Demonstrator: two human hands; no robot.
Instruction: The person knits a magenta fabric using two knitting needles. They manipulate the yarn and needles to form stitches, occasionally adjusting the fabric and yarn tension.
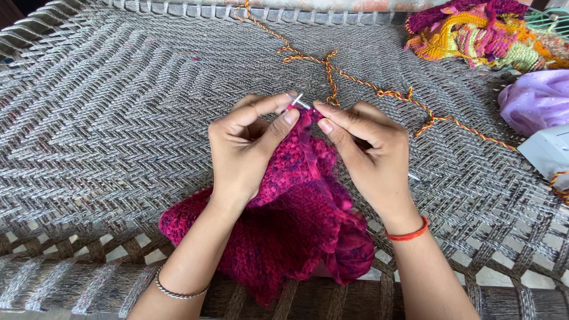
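Presently, your inventory as seen from your head camera:

Item one, your left hand (246, 145): fingers pinched closed on the upper edge of the magenta knitted piece (290, 219), thumb and forefinger meeting beside the tip of a silver knitting needle (298, 101). A thin silver bangle (178, 290) sits on that wrist.

Item two, your right hand (367, 151): fingers likewise closed, gripping the same knitted edge just right of the needle tip, forefinger extended toward it. An orange thread band (408, 234) circles that wrist. A sliver of metal shows below this hand; you cannot tell whether it is a second needle.

Item three, the magenta knitted piece: held up between both hands at centre, its bulk draping downward and resting on the near edge of the woven cot (118, 118).

Item four, a twisted orange-and-yellow yarn strand (379, 92): trails across the grey weave from the top edge toward the right.

Item five, a multicoloured knitted heap (474, 32): top right corner, well apart from your hands.

Item six, lilac cloth (533, 98): right edge, just below that heap
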